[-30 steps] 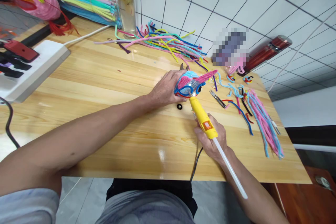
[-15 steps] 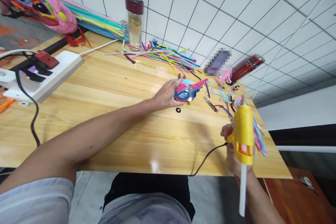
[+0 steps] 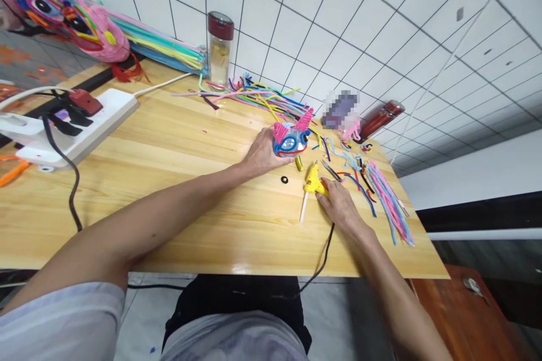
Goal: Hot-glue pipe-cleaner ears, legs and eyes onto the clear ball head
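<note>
My left hand point(image 3: 261, 153) is closed around the back of a small animal head made of pipe cleaners point(image 3: 289, 145), with pink ears, a blue-ringed eye and a red mouth line. My right hand point(image 3: 339, 203) grips the handle of a yellow hot glue gun point(image 3: 313, 180), low over the table or resting on it. A white glue stick point(image 3: 304, 206) sticks out of the gun's back end. Between the head and the gun lie a small yellow piece point(image 3: 299, 163) and a black ring-shaped piece point(image 3: 284, 179). A craft knife point(image 3: 331, 170) lies just beyond the gun.
Loose pipe cleaners point(image 3: 262, 96) are heaped by the wall beside a tea bottle point(image 3: 220, 51). A pink and blue bundle point(image 3: 389, 203) lies at the right. A power strip point(image 3: 101, 118), a finished colourful mask point(image 3: 93, 34) and a red flask point(image 3: 379, 120) also stand around the table.
My right hand has brought the glue gun down and to the left, close to the head. The head has turned slightly in my left hand, its ear now pointing more upward.
</note>
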`<state>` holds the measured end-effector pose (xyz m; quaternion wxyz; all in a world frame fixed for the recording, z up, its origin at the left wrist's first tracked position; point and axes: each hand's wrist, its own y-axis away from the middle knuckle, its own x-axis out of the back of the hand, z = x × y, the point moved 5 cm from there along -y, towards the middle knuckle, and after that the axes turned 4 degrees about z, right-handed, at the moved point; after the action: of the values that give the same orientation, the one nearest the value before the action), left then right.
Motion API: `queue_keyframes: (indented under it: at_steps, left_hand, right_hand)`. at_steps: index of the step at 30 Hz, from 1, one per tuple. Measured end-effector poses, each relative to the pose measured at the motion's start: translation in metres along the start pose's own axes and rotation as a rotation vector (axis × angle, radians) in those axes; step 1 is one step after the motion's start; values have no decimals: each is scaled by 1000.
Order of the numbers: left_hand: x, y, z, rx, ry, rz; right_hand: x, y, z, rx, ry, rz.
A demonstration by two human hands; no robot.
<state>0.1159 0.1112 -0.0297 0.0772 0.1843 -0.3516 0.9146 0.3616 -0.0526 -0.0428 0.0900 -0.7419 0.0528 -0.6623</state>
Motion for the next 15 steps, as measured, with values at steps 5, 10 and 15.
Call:
queue_keyframes:
  at_steps: [5,10,15]
  left_hand:
    - [-6,6,3,-24,-56,-89]
    - [-7,6,-1,5,-118,-50]
    - [-3,4,-4,50,-137,-10]
  right_hand:
    - [34,0,-27,84,58,236]
    - [30,-26,-90,195,-43,98]
    - [5,-50,-115,73,41,-60]
